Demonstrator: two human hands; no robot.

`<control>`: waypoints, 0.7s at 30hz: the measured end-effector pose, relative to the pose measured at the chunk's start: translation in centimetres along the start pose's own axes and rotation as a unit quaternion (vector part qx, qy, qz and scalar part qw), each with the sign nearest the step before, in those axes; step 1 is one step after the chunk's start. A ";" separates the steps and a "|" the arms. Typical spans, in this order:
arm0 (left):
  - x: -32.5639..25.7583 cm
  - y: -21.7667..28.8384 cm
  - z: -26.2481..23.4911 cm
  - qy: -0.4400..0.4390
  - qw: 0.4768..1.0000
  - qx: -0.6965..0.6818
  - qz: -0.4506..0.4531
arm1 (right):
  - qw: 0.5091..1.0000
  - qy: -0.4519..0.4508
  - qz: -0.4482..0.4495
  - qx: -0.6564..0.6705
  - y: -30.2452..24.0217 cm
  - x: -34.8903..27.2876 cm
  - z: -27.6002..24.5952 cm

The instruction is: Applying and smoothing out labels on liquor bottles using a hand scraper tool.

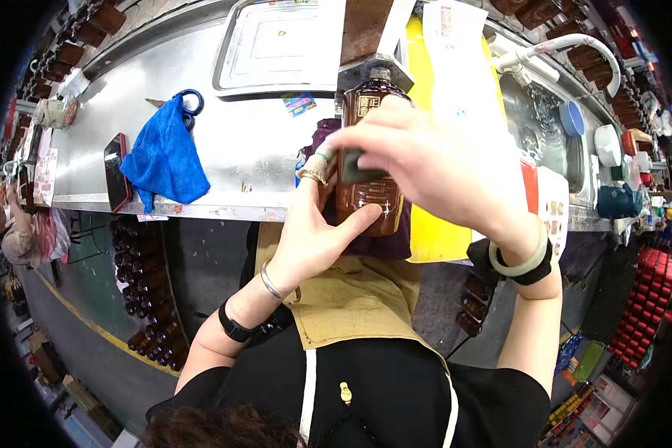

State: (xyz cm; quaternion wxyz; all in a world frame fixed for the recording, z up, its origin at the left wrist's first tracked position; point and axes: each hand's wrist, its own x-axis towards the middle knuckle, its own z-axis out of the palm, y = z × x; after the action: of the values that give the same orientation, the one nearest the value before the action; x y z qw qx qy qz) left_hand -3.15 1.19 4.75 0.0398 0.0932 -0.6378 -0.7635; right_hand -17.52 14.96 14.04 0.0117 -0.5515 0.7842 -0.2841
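Note:
An amber-brown bottle [369, 198] with pale printing and a narrow neck lies in front of me at the bench edge. My left hand [315, 233] is wrapped round its left side, thumb across the lower front, with a cloth-like finger cover [317, 169] on one finger. Over the bottle's upper part reaches my right hand [425, 157], its fingers smeared by motion. A dark greenish patch [362, 166] shows beneath those fingers; I cannot tell what it is. Dark purple cloth [396, 237] lies under the bottle.
To the left are a blue cloth [168, 157], scissors [192, 101] and a dark phone [116, 172]. A metal tray [276, 52] sits at the back. Yellow sheeting [433, 235] and white paper [459, 82] flank the bottle; a sink with a white faucet [567, 46] is at right.

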 end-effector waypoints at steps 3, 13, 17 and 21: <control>0.3 0.7 0.1 -0.009 1.000 0.023 -0.016 | 0.984 0.171 -0.035 -0.047 4.5 2.2 -0.4; 4.3 0.1 -2.9 0.024 0.998 -0.027 0.043 | 0.962 0.093 -0.248 0.066 -0.4 -8.6 3.9; 7.2 1.1 -1.1 0.042 0.998 -0.012 0.038 | 0.974 0.180 0.035 0.137 1.5 -6.0 3.8; 9.3 1.1 -0.9 0.069 0.997 -0.025 -0.016 | 0.924 0.368 0.096 -0.037 6.2 -4.0 2.1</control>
State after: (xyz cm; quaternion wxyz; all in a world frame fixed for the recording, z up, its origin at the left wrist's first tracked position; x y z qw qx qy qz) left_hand -12.17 -1.60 4.85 0.0740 0.1547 -0.6131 -0.7712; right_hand -20.57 18.92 8.30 -0.2711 -0.3303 0.7925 -0.4351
